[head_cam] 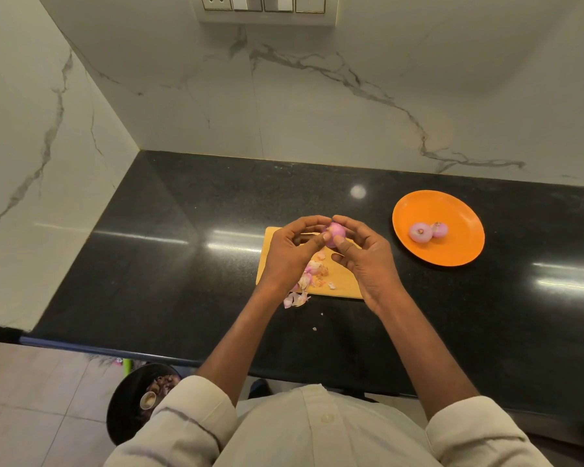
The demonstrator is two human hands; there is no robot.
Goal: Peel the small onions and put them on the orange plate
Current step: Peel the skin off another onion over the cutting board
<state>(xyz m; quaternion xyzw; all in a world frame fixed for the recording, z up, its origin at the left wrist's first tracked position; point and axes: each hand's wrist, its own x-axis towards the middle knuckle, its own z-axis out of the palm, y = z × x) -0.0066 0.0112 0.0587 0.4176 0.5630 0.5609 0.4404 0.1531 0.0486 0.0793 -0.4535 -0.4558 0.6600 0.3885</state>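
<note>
Two peeled onions (428, 230) already sit side by side on the orange plate (452, 251), well off to the right on the glossy black counter (182, 264). A third onion (335, 233) is held up over the wooden board (343, 283), pinched between both hands: the left hand (292, 252) curls round it with the thumb pressed to its skin, and the right hand (364, 254) closes on it from the other side with fingertips and thumb. It looks small, round, firm and light, smooth and likely slippery once bare, so a hold across its widest part seems safest. Papery pink and pale peels (305, 281) lie scattered on the board, spilling over its near edge.
</note>
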